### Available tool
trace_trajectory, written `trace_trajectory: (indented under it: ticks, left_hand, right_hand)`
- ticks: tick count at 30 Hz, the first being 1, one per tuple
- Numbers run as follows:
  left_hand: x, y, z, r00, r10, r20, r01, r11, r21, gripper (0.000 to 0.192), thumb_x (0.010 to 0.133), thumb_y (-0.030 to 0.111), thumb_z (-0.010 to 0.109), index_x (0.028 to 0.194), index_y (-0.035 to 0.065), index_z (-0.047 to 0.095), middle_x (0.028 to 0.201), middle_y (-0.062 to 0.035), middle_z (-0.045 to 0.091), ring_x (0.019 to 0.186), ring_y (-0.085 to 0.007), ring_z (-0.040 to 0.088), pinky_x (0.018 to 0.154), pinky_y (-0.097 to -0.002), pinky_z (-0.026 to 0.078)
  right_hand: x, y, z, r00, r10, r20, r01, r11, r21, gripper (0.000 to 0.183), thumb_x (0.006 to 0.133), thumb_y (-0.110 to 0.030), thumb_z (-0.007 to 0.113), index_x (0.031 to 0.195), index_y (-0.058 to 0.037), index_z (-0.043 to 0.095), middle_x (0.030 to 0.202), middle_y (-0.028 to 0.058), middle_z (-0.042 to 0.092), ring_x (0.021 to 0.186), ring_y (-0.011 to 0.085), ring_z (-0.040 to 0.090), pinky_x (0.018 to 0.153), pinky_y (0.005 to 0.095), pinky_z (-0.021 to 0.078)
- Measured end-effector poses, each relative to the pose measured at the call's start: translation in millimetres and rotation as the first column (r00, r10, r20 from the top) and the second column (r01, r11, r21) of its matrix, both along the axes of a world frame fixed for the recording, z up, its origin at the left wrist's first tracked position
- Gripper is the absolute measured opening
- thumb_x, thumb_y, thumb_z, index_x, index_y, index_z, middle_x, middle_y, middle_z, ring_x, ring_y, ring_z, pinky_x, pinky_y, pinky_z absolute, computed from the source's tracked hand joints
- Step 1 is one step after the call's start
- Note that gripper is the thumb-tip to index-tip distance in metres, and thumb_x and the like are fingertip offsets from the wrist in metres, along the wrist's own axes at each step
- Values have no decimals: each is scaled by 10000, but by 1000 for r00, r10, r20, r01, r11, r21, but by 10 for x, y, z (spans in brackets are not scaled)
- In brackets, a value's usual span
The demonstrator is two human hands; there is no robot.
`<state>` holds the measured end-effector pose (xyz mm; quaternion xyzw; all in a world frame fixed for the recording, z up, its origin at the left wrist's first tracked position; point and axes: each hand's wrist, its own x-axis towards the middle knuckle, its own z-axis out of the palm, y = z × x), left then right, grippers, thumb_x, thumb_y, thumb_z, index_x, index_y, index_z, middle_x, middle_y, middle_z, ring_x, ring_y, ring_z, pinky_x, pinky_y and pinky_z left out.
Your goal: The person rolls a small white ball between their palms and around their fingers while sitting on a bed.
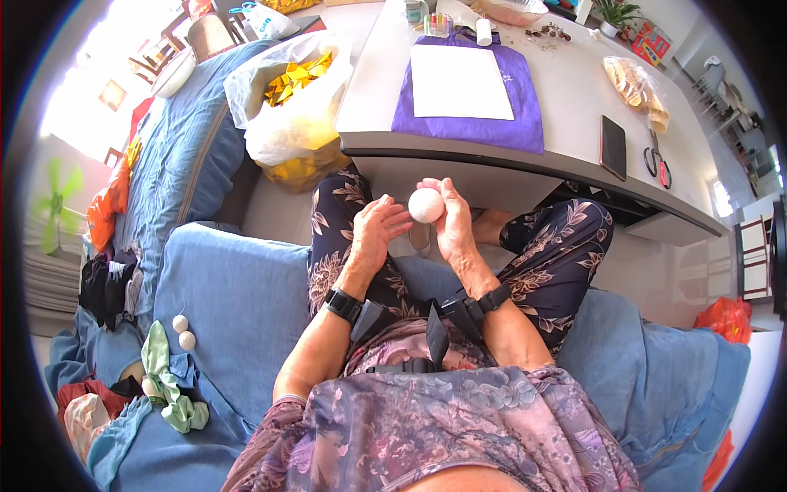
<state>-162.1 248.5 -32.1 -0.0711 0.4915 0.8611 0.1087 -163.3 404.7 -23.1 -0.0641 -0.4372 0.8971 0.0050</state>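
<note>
A smooth white ball (pixel 426 205) rests between the fingers and thumb of my right hand (pixel 455 230), above the gap between my knees. Just left of it, my left hand (pixel 376 230) holds nothing, its fingers spread and the palm turned towards the ball. The fingertips are close to the ball; whether they touch it I cannot tell. On the blue-covered sofa (pixel 230 277) to my left lie two more white balls, one (pixel 180 323) just above the other (pixel 187 341).
Ahead stands a table (pixel 572 80) bearing a purple bag (pixel 522 117), white sheet (pixel 461 83), phone (pixel 613 147), scissors (pixel 658 163) and a plastic bag of bread-like food (pixel 633 86). A plastic sack (pixel 289 132) of gold folded paper stands left of it. Cloths (pixel 161 369) lie on the sofa.
</note>
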Motion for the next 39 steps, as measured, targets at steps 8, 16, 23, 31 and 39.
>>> trace_trajectory:
  ticks: [8,16,23,31,39]
  left_hand:
    - [-31,0,34,987,-87,136,48,963,266,318,941,296,521,986,-17,555,937,-179,633,890,-334,652,786,-439,551]
    - [131,161,122,887,-116,-448,-191,789,-584,444,873,197,613,1236,-14,468,1166,-156,520,1074,-243,536,912,-324,444]
    - [53,58,30,978,0,-210,-74,936,-345,511,899,284,601,1248,-55,446,1185,-198,526,1084,-286,555,891,-384,485]
    - [-21,-54,-8,985,-120,126,74,944,320,389,946,331,511,1076,-34,545,1013,-184,622,931,-340,636,768,-443,555]
    - [73,94,84,957,-32,-290,-92,910,-405,421,880,270,622,1169,-20,526,1060,-152,593,986,-223,584,860,-320,469]
  right_hand:
    - [25,-33,-75,996,6,86,-18,990,138,471,964,-450,449,1091,-20,596,1099,118,627,1046,202,572,913,360,441]
    - [71,-44,-380,812,390,434,-231,898,-375,513,947,-501,420,1160,-43,506,1134,154,580,1049,289,570,876,498,478]
    - [-60,117,-302,934,106,342,-41,980,-194,493,943,-488,459,1101,-28,534,1033,134,605,979,275,602,839,550,500]
    - [63,-105,175,990,86,-108,-69,986,152,542,953,-497,446,1175,-18,573,1177,127,604,1129,215,542,970,340,392]
    - [1,-57,-411,824,314,471,-186,936,-299,536,937,-529,429,1104,-30,530,1085,145,595,990,285,580,844,485,488]
